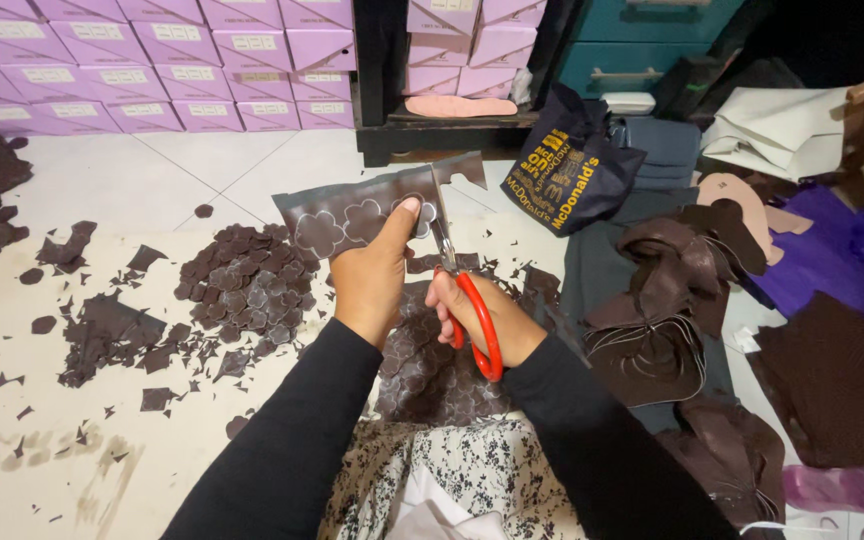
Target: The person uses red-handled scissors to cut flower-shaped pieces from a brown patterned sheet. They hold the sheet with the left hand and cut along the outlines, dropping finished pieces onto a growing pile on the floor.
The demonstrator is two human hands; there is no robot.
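My left hand [372,275] grips a dark brown leather sheet [352,212] marked with pale flower outlines, thumb pressed on its upper face. My right hand [480,318] is closed around the red handles of a pair of scissors [455,275], whose steel blades point away from me into the sheet's right part. Below my hands, on my lap, lies another dark brown piece [432,375] with the same outlines. Both forearms wear black sleeves.
A pile of cut brown flower shapes [247,280] and scattered scraps [102,335] lie on the pale floor to the left. Stacked lilac boxes [152,60] line the back. A dark printed bag [564,170], folded brown leather [667,290] and purple material [832,250] sit to the right.
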